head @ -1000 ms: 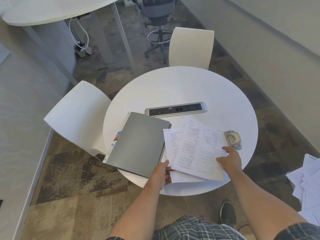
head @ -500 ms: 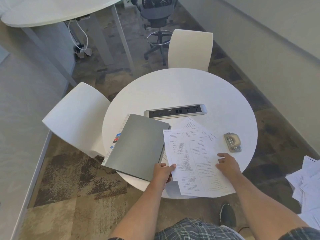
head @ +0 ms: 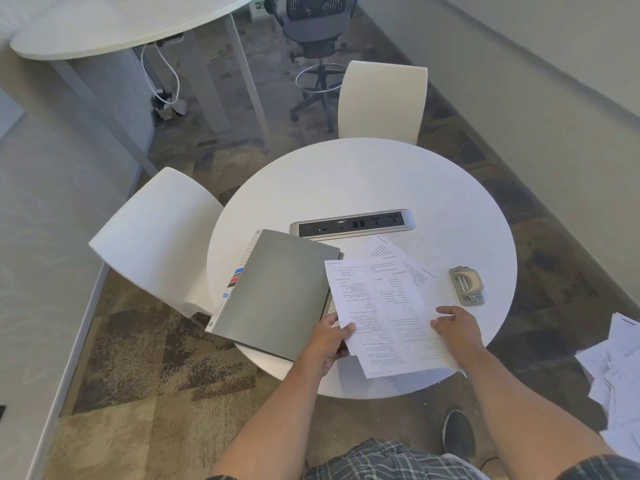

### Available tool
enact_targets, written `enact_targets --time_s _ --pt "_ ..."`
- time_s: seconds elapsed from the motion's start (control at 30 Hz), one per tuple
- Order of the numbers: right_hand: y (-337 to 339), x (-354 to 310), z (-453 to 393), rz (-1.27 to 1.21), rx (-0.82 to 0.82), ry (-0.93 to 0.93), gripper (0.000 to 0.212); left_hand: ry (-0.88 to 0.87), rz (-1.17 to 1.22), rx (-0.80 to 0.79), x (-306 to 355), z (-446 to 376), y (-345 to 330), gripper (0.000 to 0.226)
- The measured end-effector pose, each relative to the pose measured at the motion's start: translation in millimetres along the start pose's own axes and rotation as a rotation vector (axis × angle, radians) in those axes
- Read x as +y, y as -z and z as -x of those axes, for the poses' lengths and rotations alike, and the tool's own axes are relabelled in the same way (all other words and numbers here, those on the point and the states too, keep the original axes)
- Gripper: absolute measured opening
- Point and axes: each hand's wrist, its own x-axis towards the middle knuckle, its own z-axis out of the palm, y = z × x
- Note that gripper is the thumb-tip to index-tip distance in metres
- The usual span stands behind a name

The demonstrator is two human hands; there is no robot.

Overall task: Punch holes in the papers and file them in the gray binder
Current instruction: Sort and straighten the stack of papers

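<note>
Papers (head: 384, 306) lie fanned on the round white bench (head: 363, 181), overhanging its near edge, just right of the closed gray binder (head: 277, 292). Left hand (head: 329, 337) pinches the left edge of the sheets, thumb on top; right hand (head: 457, 325) rests on their right side, fingers loosely spread. Hole punch (head: 465, 284) sits apart, right of the sheets.

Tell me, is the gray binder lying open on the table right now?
No, the gray binder lies shut on the round table, its cover flat, left of the papers.
</note>
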Motion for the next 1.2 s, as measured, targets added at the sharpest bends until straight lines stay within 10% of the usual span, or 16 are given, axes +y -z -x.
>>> enact_targets --time_s 0.23,0.93,1.2 --pt "-3.1 -9.2 -0.3 0.005 0.174 -0.087 0.036 0.027 0.034 -0.024 -2.5 -1.2 2.5 0.038" --pt "-5.4 -19.1 11.1 -0.27 -0.26 -0.093 0.035 0.057 0.049 -0.056 7.9 6.3 5.5 0.054" --pt "-17.3 -28.0 15.7 -0.197 -0.457 0.073 0.038 -0.1 -0.101 0.124 2.2 0.8 19.9 0.025"
